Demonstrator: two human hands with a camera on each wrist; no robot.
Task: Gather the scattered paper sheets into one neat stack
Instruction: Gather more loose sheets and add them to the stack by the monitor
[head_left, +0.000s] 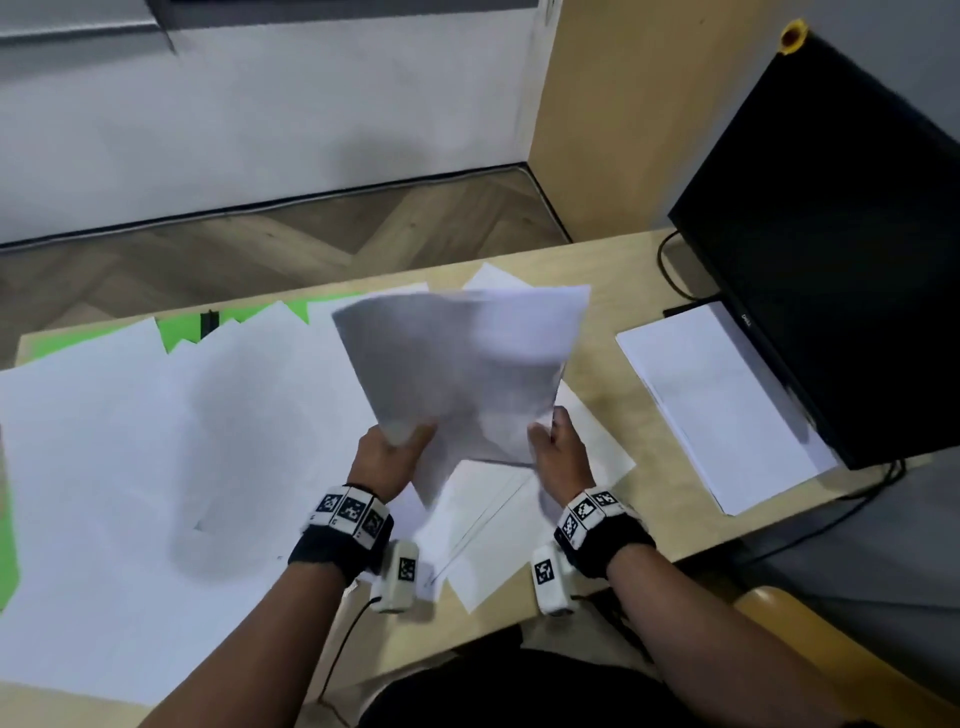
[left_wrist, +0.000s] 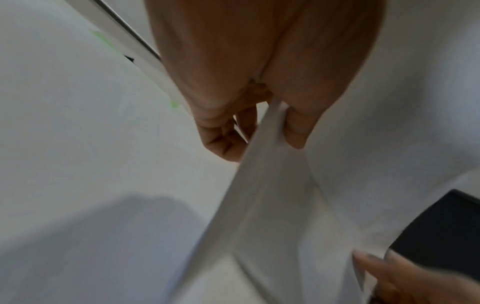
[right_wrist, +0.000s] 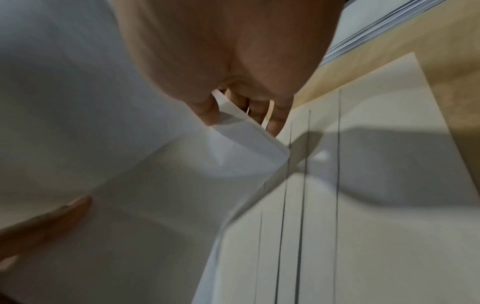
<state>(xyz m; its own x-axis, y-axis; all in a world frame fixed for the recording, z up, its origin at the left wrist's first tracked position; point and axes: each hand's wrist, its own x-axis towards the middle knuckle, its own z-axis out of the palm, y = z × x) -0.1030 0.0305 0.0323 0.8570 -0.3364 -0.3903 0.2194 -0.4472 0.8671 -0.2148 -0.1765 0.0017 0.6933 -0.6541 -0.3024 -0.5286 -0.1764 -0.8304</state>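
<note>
Left hand: my left hand (head_left: 390, 453) pinches the near left corner of the lifted sheets (head_left: 467, 369), thumb on top, fingers (left_wrist: 223, 142) curled beneath.
Right hand: my right hand (head_left: 558, 448) grips the near right corner the same way.
Where the paper is: the bundle hangs tilted above the worktop (head_left: 618, 260); loose sheets (head_left: 130, 441) cover the left side, and a squared stack (head_left: 722, 400) lies on the right, by the monitor (head_left: 831, 234).
Doing it well: I judge the bundle's edges uneven; I should loosen both grips slightly and tap the lower edge on the worktop to square it, then lay it on the stack.
Pose: both wrists raised, palms facing inward, forearms converging.
</note>
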